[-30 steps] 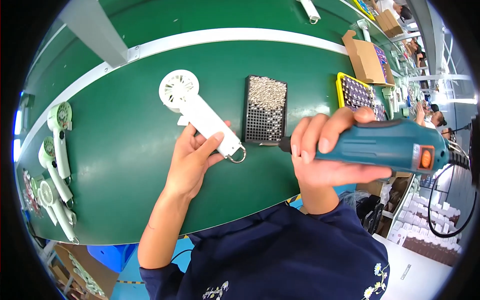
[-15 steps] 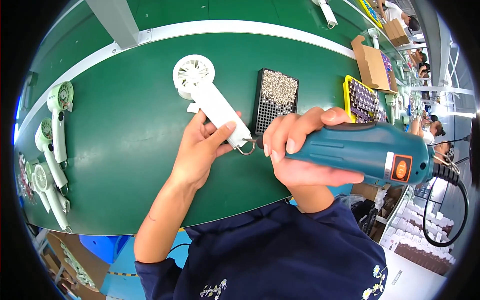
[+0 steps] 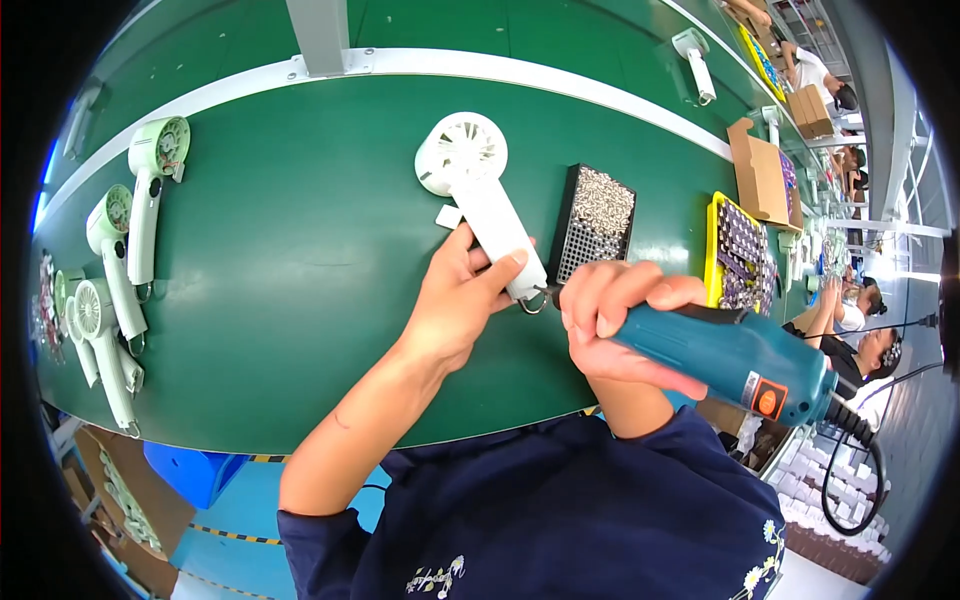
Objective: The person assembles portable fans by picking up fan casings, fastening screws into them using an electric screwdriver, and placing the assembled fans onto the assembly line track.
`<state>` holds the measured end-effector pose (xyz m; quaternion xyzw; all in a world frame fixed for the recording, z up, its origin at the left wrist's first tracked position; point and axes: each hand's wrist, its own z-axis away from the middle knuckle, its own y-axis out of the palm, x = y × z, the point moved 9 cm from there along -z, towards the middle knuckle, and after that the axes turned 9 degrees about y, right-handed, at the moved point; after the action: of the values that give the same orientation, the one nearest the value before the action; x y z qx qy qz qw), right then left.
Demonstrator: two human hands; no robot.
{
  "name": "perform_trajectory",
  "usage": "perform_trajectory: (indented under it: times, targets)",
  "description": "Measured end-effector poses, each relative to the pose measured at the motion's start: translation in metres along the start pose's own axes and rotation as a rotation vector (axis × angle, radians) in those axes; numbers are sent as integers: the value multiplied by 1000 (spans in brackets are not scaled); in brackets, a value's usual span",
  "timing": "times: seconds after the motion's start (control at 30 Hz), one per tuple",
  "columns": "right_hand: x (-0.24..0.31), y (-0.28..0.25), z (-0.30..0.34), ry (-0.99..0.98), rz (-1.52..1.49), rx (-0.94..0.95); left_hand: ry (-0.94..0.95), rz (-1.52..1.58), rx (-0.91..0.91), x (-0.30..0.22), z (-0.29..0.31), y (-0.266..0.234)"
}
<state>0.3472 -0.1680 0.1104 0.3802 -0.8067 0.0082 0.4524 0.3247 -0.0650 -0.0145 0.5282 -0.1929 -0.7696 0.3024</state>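
Green belt (image 3: 300, 260): left hand (image 3: 455, 305) clamps the dryer (image 3: 485, 200) handle; right hand (image 3: 620, 325) grips the driver (image 3: 730, 355), tip at the handle's end.

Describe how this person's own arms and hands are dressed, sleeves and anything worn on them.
Both hands are bare: no gloves, rings or watch show on the left hand or the right hand. The left forearm is uncovered up to a short dark navy sleeve. The right arm meets the same navy top, which has small white flower prints near its lower edge.
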Motion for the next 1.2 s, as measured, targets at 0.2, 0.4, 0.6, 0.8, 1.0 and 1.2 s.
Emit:
perform_trajectory:
  times: [0.2,0.4,0.6,0.8,1.0,1.2]
  targets:
    - [7,0,0,-84,-71,-42,12,-30,17,-6,2,6]
    - [-6,-14,-3,-42,-21,-91,11,-79,14,-4,-6,3]
    - [56,-57,-7,-160,-262,-356,211,-175,-76,-38,6,6]
    - [55,-116,11,-30,-202,-579,761,-889,-288,-150,-114,13]
    - [45,-118,23,-39,-100,-580,680,-1904,-1016,-214,-260,5]
    - [31,-114,16,82,43,-640,740,-2012,-1072,-198,-258,8]
